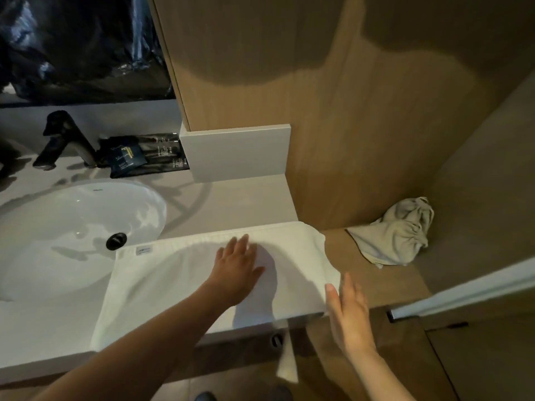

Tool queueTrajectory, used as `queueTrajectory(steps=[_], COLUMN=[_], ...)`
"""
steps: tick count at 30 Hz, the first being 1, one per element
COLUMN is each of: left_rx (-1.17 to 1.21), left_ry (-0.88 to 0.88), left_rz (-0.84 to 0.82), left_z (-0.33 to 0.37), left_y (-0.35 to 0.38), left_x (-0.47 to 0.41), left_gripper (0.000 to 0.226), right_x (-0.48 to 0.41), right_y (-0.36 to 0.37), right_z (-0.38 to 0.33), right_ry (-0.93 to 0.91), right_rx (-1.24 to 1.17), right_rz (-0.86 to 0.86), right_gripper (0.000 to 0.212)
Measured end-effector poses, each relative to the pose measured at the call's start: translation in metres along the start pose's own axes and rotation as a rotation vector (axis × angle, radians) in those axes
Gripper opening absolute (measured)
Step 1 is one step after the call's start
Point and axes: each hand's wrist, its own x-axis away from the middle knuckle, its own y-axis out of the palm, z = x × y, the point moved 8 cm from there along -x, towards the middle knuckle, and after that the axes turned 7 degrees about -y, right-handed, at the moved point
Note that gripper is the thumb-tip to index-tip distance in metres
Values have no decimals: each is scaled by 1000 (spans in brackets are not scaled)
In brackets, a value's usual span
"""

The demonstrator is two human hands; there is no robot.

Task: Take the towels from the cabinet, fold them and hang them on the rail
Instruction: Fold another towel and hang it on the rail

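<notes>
White towel point(179, 273) lay spread on the vanity surface point(240, 198) beside the sink point(72, 227), right end overhanging the edge. Left hand point(237, 270) pressed flat on it, grip released. Right hand point(347, 311) was open at the towel's right edge, grasping nothing. Folding step: best to pin the middle, smooth creases outward, align edges before folding. Crumpled beige cloth point(396, 233) sat well apart.

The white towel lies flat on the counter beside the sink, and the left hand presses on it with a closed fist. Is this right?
Not quite. In the head view the left hand lies open, palm down and fingers spread, on the white towel, which does lie flat on the counter beside the sink.
</notes>
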Motion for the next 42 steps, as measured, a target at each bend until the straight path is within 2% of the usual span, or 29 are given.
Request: queueTrajectory(steps=[2, 4, 8, 12, 14, 20, 23, 26, 29, 32, 37, 39, 42], left_rx=[1, 15, -84, -130, -145, -106, -52, 20, 258, 368, 599, 677, 876], left_ry=[54, 99, 157, 136, 126, 61, -57, -79, -32, 48, 134, 153, 185], left_rz=[23, 71, 136, 95, 94, 105, 51, -68, -158, -120, 22, 76, 62], left_z=[21, 42, 75, 87, 91, 91, 87, 88, 87, 85, 67, 56, 41], left_y=[-10, -22, -33, -20, -14, -18, -24, -32, -47, -74, -122, -147, -181], left_x=[-15, -30, -60, -78, -84, -104, -117, -128, -128, -120, -93, -79, -57], left_gripper=[63, 60, 54, 55, 57, 59, 65, 57, 50, 37, 31, 28, 23], right_x=[-4, -5, -9, -15, -17, -11, -8, -9, -13, -12, -11, -9, -3], right_y=[-6, -10, -7, -3, 1, 26, 24, 14, -4, -22, -55, -77, -104], right_z=[18, 25, 32, 37, 42, 48, 48, 47, 39, 18, -27, -51, -95], right_ry=[124, 155, 209, 264, 298, 602, 640, 578, 410, 218, 72, -22, -169], right_rx=[-179, -326, -432, -455, -529, -1288, -1404, -1301, -1185, -1164, -1182, -1133, -1062], right_rz=[61, 102, 81, 93, 84, 14, 44, 75, 93, 106, 164, 251, 303], right_gripper=[60, 47, 54, 71, 71, 53, 56, 51, 37, 37, 50, 48, 36])
